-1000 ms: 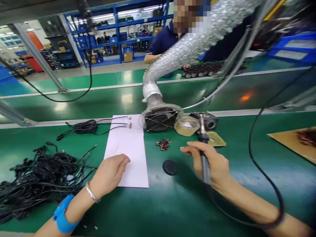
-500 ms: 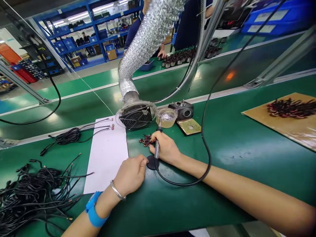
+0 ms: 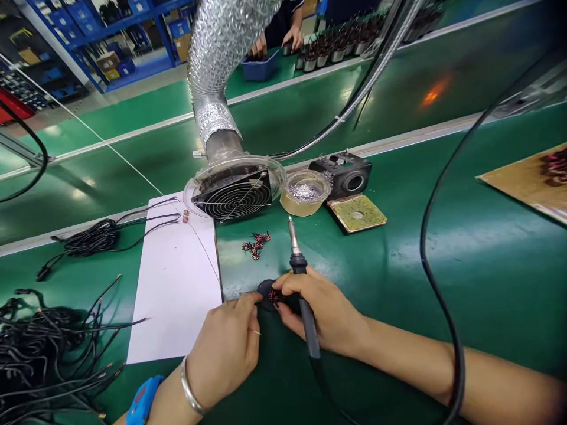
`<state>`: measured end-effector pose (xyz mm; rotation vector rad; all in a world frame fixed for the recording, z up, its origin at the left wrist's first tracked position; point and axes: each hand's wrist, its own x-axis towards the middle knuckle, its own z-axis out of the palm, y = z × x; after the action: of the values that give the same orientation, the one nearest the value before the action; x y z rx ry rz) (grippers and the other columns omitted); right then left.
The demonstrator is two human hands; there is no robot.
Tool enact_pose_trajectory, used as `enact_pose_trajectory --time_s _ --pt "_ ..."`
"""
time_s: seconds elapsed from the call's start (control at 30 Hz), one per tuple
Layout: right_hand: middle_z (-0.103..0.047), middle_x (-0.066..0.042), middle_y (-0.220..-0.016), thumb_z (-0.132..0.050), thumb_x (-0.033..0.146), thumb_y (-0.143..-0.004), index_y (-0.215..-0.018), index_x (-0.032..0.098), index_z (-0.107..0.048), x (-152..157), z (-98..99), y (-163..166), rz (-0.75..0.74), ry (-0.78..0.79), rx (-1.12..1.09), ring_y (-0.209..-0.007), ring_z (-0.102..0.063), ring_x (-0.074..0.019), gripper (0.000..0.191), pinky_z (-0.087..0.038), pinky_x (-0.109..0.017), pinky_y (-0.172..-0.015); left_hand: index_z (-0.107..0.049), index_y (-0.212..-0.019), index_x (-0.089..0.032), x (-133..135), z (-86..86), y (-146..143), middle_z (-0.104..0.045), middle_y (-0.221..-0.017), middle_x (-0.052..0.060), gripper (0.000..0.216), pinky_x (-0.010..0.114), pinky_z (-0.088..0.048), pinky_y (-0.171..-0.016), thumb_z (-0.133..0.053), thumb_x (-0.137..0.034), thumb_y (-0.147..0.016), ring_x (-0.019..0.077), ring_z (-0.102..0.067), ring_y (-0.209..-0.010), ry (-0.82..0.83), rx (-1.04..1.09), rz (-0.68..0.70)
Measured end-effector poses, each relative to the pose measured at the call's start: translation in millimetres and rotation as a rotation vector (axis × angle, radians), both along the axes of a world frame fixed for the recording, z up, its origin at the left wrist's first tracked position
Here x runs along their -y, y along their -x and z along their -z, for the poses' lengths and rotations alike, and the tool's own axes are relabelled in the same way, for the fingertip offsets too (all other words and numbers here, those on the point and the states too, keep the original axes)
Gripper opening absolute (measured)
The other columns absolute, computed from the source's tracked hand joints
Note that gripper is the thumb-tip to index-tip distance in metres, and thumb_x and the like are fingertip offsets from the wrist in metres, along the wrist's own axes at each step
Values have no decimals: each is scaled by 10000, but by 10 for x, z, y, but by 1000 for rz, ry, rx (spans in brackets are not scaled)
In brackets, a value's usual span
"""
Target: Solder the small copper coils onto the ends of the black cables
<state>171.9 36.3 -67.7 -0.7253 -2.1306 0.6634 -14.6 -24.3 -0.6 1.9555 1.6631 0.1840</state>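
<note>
My right hand (image 3: 325, 316) is closed around a soldering iron (image 3: 297, 260) whose tip points away from me. Its thumb and forefinger also pinch a small red-and-black coil (image 3: 273, 296) on a black round disc (image 3: 264, 289) on the green bench. My left hand (image 3: 225, 348) is curled, with its thumb tip at the disc's left edge. A thin wire (image 3: 206, 251) arcs over the paper into that hand. Several more small coils (image 3: 256, 243) lie just beyond the disc.
A fume fan (image 3: 233, 198) on a foil duct (image 3: 217, 53) stands behind, beside a solder pot (image 3: 305, 192), a black iron stand (image 3: 348, 174) and a sponge plate (image 3: 358, 212). White paper (image 3: 177, 301) and black cable bundles (image 3: 44, 348) lie left. A cardboard sheet (image 3: 527, 180) lies right. Another person's hands (image 3: 292, 38) work at the far bench.
My view has tipped down and closer. My right hand has drawn back from the loose coils to the disc with one coil in its fingertips. My left hand stays at the disc.
</note>
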Motion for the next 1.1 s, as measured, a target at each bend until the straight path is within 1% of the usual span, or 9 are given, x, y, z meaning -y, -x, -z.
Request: enact_pose_trajectory --time_s 0.13,0.37,0.5,0.6,0.7,0.8,0.87,1.0,1.1 --pt "-672 -52 -862 -535 46 -811 -1000 205 -449 17 -40 14 -26 13 -28 -766 -640 -193 261 -519 -360 -727 -538 -1250 -159 52 28 13 -725 -891 88 370 362 -537 -639 -355 -155 -928 226 -683 -730 -32 -6 48" --pt "-669 -57 -899 -494 31 -823 -1020 211 -451 -10 -69 -2 -80 94 -45 -782 -616 -191 270 -523 -335 -697 -530 -1288 -168 80 61 -1 -734 -884 102 403 346 -548 -605 -383 -150 -913 222 -684 -698 -69 -4 110" --pt "-648 -38 -844 -529 62 -865 -1008 213 -465 -20 -51 -7 -75 101 -60 -754 -577 -180 218 -505 -304 -666 -485 -1357 -147 63 40 2 -737 -862 102 434 339 -541 -597 -363 -186 -943 217 -683 -673 -31 25 76" --pt "-625 -20 -801 -569 110 -875 -995 219 -478 -22 -56 -9 -70 111 -43 -708 -536 -171 186 -485 -288 -633 -496 -1351 -162 57 19 16 -740 -872 89 423 317 -524 -588 -350 -200 -956 204 -685 -677 14 50 24" --pt "-636 -34 -850 -570 113 -852 -1034 221 -482 -30 -74 -9 -87 128 -25 -755 -548 -187 229 -489 -306 -658 -537 -1305 -183 59 2 24 -741 -886 74 395 305 -513 -600 -342 -207 -961 195 -687 -693 39 77 -17" --pt "-635 -27 -864 -529 74 -842 -1038 227 -481 -38 -75 7 -110 151 -45 -753 -546 -177 253 -485 -299 -664 -541 -1315 -177 58 -9 23 -742 -925 78 405 302 -512 -622 -339 -223 -966 188 -685 -700 57 108 -22" --pt "-620 -14 -840 -530 65 -844 -998 229 -480 -41 -65 18 -101 160 -59 -729 -528 -164 230 -476 -280 -649 -538 -1330 -160 48 -14 21 -736 -866 74 422 293 -500 -605 -330 -236 -971 180 -670 -660 74 123 -26" --pt "-608 -8 -824 -593 103 -835 -972 226 -475 -43 -73 0 -86 155 -42 -737 -533 -166 219 -477 -275 -645 -565 -1304 -160 7 -26 22 -660 -642 16 416 272 -463 -579 -330 -240 -970 164 -621 -571 93 132 -45" --pt "-636 -14 -852 -588 113 -831 -1003 226 -488 -43 -123 -30 -64 104 -55 -713 -557 -161 229 -494 -295 -665 -607 -1211 -190 -21 -35 21 -625 -608 -8 357 262 -429 -569 -356 -246 -964 155 -598 -558 90 132 -101"
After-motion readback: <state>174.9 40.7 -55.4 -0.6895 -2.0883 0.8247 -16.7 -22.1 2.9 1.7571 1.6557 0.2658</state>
